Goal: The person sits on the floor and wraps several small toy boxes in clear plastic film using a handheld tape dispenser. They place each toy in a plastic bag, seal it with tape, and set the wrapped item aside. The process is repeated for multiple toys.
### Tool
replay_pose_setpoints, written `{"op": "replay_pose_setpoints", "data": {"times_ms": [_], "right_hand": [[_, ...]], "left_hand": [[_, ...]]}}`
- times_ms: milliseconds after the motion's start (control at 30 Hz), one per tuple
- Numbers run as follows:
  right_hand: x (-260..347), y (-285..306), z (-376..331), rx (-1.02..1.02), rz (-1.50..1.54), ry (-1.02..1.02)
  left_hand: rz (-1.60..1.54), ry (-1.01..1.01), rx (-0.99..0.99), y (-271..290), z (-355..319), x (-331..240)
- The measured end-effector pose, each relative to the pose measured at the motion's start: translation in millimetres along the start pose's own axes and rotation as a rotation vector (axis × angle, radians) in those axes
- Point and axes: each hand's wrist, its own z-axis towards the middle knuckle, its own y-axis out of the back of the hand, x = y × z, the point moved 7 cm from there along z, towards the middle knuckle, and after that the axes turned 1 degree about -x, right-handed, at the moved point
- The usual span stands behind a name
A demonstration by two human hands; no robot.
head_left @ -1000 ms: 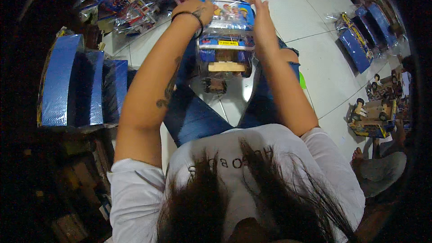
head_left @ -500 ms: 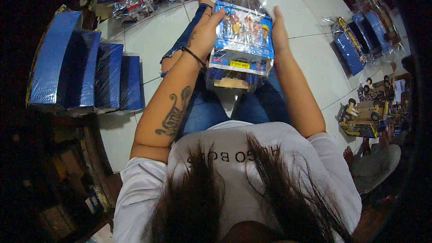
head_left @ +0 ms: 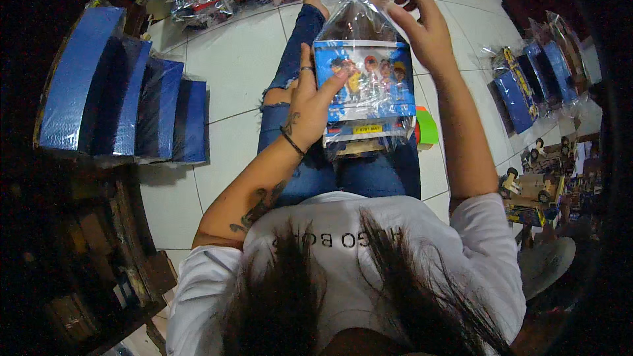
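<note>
A blue and white cardboard box (head_left: 366, 102) with printed cartoon figures rests on my lap inside a clear plastic bag (head_left: 361, 16). My left hand (head_left: 313, 102) grips the box's left side, the thumb lying over its printed face. Beyond the box, the bag's loose plastic narrows toward a gathered top. My right hand (head_left: 425, 26) is beside that upper part, fingers bent and apart from the thumb. Whether its fingertips touch the plastic is hard to make out. Near the box's right side, a green and orange round item (head_left: 426, 126) shows in part.
Several blue boxes in clear plastic (head_left: 82, 86) stand in a row at left. More wrapped blue boxes (head_left: 517, 95) are at right, near toy vehicles with wheels (head_left: 537, 188). Bagged colourful packages (head_left: 204, 0) line the far side of the tiled floor (head_left: 227, 86). Dark wooden furniture (head_left: 105, 244) is at lower left.
The box has come lower and nearer to me. My right hand has left its right side and moved up beside the bag's top. The green and orange item has come into view.
</note>
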Motion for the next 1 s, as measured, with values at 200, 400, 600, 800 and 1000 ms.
{"op": "replay_pose_setpoints", "data": {"times_ms": [200, 400, 600, 800, 1000], "right_hand": [[62.5, 13.5, 14.4, 0.234, 0.067, 0.272], [26.9, 17.3, -21.5, 0.074, 0.404, -0.010], [61.5, -10.2, -60.6, 0.273, 0.189, 0.081], [77.8, 33.2, -89.0, 0.021, 0.294, 0.281], [58.8, -6.9, -85.0, 0.393, -0.125, 0.366]], "left_hand": [[0.230, -0.266, -0.061, 5.7, 10.7, -16.0], [0.908, -0.670, 0.021, -4.2, -10.5, -60.3], [1.253, -0.668, 0.107, -21.9, -31.6, -58.6], [1.172, -0.688, 0.140, -23.3, -39.5, -49.3], [1.135, -0.722, 0.094, -23.6, -43.7, -50.3]]}}
